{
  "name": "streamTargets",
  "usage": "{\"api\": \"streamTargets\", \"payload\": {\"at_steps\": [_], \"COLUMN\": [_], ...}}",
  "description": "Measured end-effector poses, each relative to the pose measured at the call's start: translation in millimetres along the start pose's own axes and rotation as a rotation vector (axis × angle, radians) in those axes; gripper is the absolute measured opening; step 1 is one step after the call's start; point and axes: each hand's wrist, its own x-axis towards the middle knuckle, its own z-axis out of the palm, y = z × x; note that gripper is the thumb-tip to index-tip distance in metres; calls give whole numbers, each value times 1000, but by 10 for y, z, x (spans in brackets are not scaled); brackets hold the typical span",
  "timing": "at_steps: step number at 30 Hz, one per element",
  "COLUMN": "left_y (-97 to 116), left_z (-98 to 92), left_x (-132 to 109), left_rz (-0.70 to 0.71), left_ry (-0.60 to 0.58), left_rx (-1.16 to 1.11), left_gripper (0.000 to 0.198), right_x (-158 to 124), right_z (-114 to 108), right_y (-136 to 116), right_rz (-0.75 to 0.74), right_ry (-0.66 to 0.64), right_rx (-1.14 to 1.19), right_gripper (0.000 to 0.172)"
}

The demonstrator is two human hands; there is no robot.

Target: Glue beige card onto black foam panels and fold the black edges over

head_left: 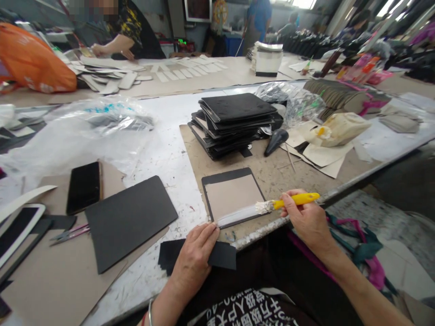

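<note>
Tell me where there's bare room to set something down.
Free: the white tabletop strip between the large black rectangular sheet and the brown cardboard mat, and the bare mat between the black-bordered tan panel and the stack of black panels. Crowded: the left edge around the black phone; the far right around the cream plastic jug.

Brush [288,202]: yellow handle, white bristles. Panel [234,197]: tan, black border. Stack [234,122]: black. Bag [34,61]: orange. Phone [84,186]: black.
</note>
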Motion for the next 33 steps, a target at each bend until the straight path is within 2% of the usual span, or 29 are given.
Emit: {"api": "streamTargets", "payload": {"at_steps": [7, 11, 16, 20, 26, 28, 33], "left_y": [-4, -7, 3, 9, 15, 20, 21], "left_z": [25, 31, 25, 16, 3, 1, 5], "left_x": [-21, -23, -21, -17, -10, -8, -9], "left_rz": [-3, 8, -7, -10, -19, -22, 11], "left_ry": [18, 27, 12, -11, 5, 13, 28], "left_rx": [-3, -2, 1, -11, -2, -5, 19], "left_gripper": [59, 55, 50, 54, 51, 48, 43], "right_x": [15, -11, -131, -187, -233, -293, -391], "right_z": [-126, -157, -24, 54, 160, 240, 447], "right_y": [-39, -77, -145, -190, -239, -314, -559], "right_rz": [-196, -269, -363, -356, -425, -366, -73], "right_ry": [54, 87, 61, 10, 43, -25, -172], "right_rx": [-95, -163, -151, -83, -114, -36, 351], "right_gripper": [24, 23, 21, 18, 18, 19, 27]}}
